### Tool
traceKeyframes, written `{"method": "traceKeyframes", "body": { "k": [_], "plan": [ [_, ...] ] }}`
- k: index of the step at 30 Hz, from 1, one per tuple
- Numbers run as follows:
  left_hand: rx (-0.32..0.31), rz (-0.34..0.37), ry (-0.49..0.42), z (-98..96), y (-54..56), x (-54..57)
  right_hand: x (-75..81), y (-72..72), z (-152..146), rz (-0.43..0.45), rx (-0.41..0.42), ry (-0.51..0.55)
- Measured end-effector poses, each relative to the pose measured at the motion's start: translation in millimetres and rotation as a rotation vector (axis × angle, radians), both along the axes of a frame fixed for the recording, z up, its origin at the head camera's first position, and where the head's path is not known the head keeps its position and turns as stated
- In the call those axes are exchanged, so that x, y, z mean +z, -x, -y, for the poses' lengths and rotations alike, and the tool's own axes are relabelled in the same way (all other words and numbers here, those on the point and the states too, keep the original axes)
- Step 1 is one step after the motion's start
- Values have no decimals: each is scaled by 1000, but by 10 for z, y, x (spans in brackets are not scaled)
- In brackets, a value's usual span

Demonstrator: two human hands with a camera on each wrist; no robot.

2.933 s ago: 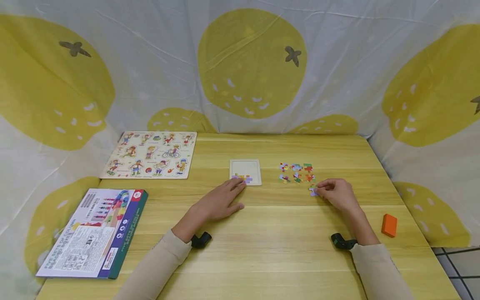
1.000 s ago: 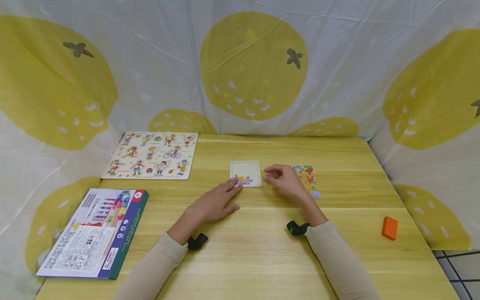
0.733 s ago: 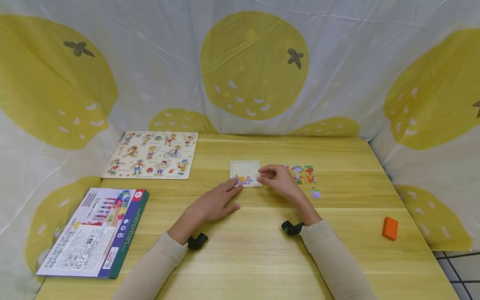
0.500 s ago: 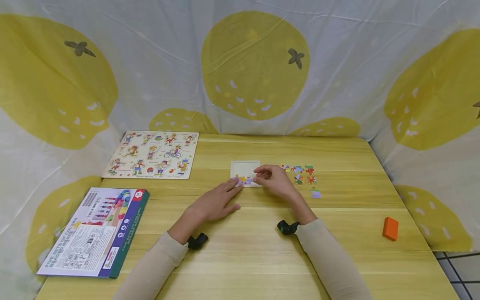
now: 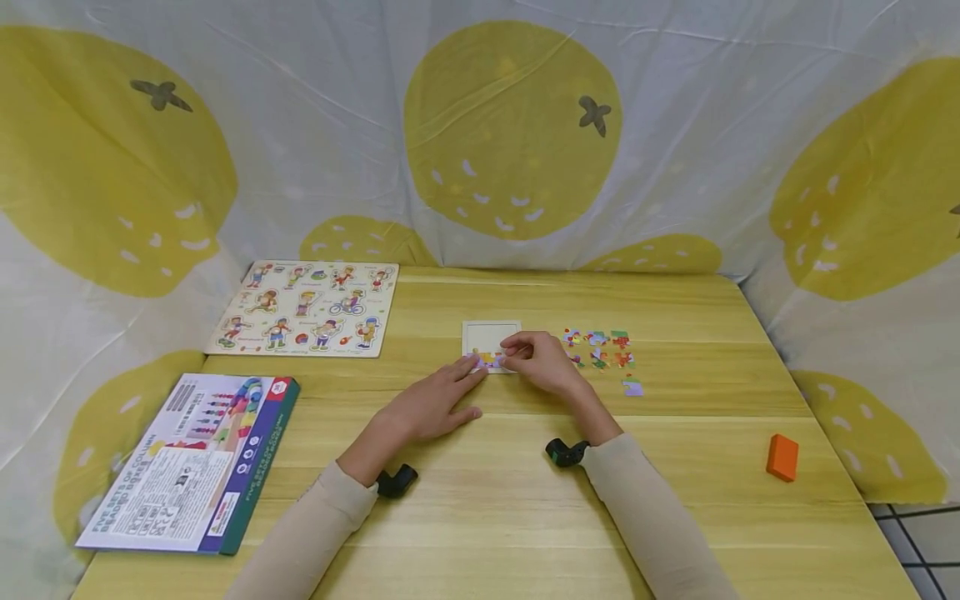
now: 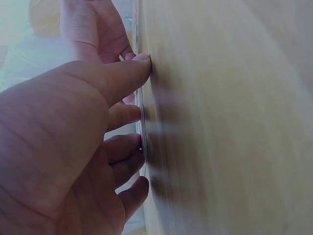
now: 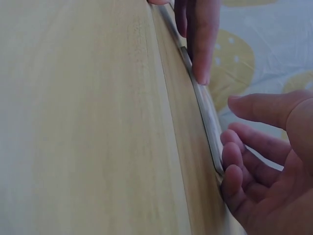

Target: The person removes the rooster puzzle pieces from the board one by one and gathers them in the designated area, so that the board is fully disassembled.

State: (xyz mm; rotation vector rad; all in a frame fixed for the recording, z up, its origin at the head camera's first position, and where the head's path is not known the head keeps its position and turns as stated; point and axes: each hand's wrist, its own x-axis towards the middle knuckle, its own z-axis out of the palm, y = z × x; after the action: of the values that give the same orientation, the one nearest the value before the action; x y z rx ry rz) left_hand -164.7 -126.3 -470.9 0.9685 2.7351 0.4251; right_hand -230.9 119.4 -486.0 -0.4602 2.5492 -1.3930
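Note:
In the head view a small white puzzle tray (image 5: 491, 333) lies mid-table, with joined purple and yellow puzzle pieces (image 5: 487, 360) along its near edge. My left hand (image 5: 431, 404) lies palm down, its fingertips on the tray's near left corner, partly covering the pieces. From the right, my right hand (image 5: 543, 362) reaches over the tray's near right corner, fingers bent close to the end piece. In the right wrist view the right thumb (image 7: 259, 106) stands apart from the fingers, with nothing visible between them. The left thumb (image 6: 132, 71) sits low by the table in the left wrist view.
Several loose puzzle pieces (image 5: 598, 338) lie in rows right of the tray, with a purple piece (image 5: 632, 386) nearer. A picture board (image 5: 307, 310) is at the back left, a bead-toy box (image 5: 187, 467) at the left, an orange block (image 5: 782, 457) at the right.
My right hand has moved left from the purple loose piece to the tray's near right corner, edging further left over the last second. The left hand stays at the tray.

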Motion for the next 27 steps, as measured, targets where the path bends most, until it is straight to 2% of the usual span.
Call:
{"method": "traceKeyframes", "body": {
  "k": [9, 19, 27],
  "plan": [
    [5, 10, -6, -6, 3, 10, -14, 3, 40, -9, -19, -57],
    [13, 32, 31, -76, -6, 113, 20, -26, 77, -78, -20, -156],
    [11, 35, 23, -88, 1, 86, -37, -8, 89, -90, -27, -128]
  ]
}}
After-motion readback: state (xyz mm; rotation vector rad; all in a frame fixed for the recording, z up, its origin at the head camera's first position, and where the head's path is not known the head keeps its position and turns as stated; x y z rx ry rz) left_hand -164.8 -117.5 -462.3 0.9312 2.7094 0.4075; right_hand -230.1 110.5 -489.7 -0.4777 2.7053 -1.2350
